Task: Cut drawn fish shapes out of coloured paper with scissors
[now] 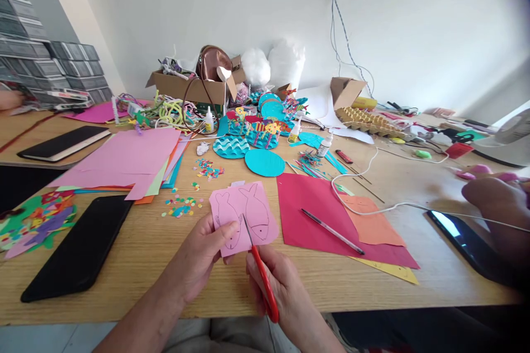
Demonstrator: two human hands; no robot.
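My left hand point(202, 248) pinches the lower left part of a pink paper point(257, 198) that bears two fish outlines drawn in pen. Red-handled scissors point(265, 281) are gripped in my right hand point(285, 281), just below the paper. Their blade lies over the sheet between the two fish drawings. Beyond the paper, a blue oval disc point(265, 162) lies on the table. Red paper point(298, 204) is right of my hands, with a pen point(331, 231) lying across it.
Stacked coloured paper point(124, 154) and a black phone-like slab point(83, 248) lie left. Paper bits point(182, 207) are scattered ahead. A white cable point(397, 207) crosses the right side, near a phone point(459, 242) and another person's arm point(492, 209). Glue bottles point(325, 146) stand farther back.
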